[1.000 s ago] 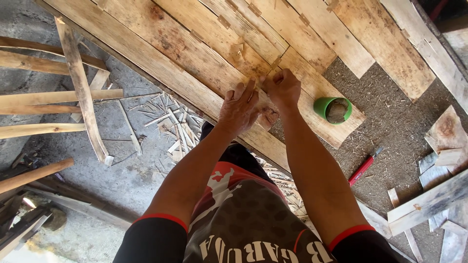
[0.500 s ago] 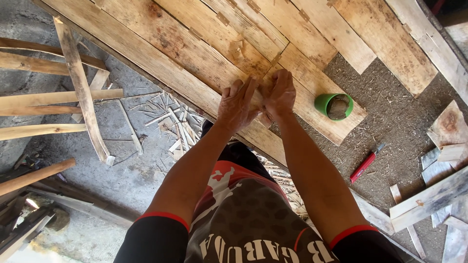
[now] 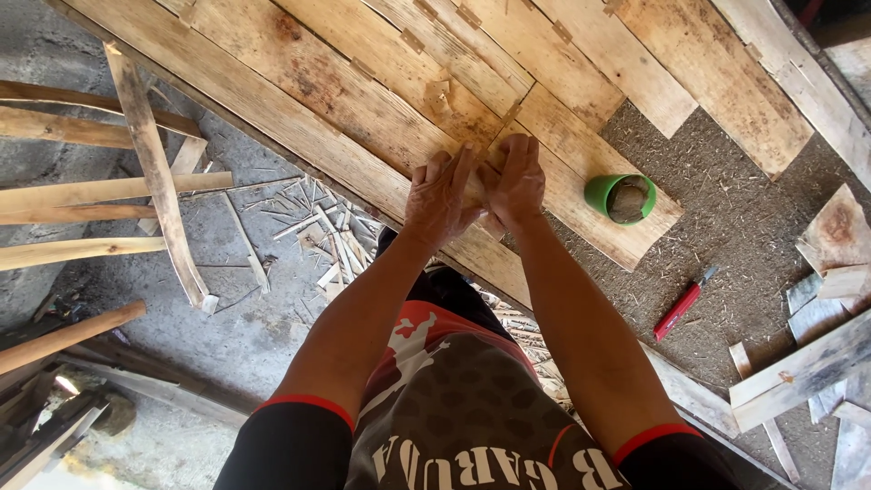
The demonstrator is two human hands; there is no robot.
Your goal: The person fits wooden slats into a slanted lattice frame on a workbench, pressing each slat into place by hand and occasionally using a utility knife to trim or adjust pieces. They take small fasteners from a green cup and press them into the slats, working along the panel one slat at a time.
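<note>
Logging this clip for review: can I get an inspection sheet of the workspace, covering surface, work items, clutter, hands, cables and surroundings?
Surface: wooden plank panel of joined boards, lying over a gritty sawdust floor.
Work items: the board under the hands; anything between the palms is hidden.
Clutter: green cup holding dark contents on a plank; red utility knife on the sawdust; wood splinters on the concrete.
Hands: left hand and right hand pressed side by side on the board; grip cannot be judged.
Cables: nothing seen.
Surroundings: loose wooden slats to the left, board offcuts to the right, a round wooden handle lower left.
</note>
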